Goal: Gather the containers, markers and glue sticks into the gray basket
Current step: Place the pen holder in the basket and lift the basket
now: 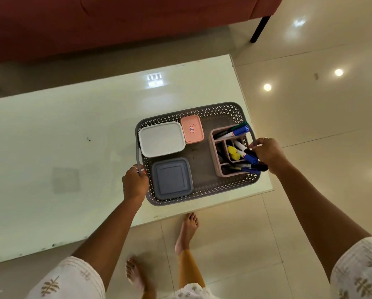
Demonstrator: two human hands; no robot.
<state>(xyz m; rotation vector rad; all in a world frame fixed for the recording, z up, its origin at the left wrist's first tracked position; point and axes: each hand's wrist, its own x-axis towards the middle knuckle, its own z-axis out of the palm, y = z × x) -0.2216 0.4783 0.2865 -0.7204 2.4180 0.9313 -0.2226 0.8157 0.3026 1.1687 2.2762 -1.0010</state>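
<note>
Two bare feet (159, 253) stand on the glossy cream floor tiles (234, 244) at the near edge of the pale glass-topped table (51, 137). Both arms reach forward from white patterned sleeves (73, 279). The left hand (135, 184) has its fingers curled round the thin gray handle (138, 156) on the left side of the gray perforated plastic basket (193, 110), which sits near the table's right corner. The right hand (267, 155) has its fingers curled at the basket's right handle (253, 137), just beside the marker tips; how firmly it grips cannot be told.

Inside the basket, nearest the person, lies the square blue-gray lidded container (172, 178). Beyond it sits the white rectangular lidded container (161, 139), and just beside that, further right, the small pink lidded container (192, 129) bearing a small label. On the basket's right side stands the pink compartmented plastic organiser (213, 145), holding the blue- and black-capped markers (243, 155) leaning at angles and the yellow-capped glue sticks (233, 153) in a middle compartment.

Past the table, a dark red sofa (127, 24) stands on a black leg (260, 29).
</note>
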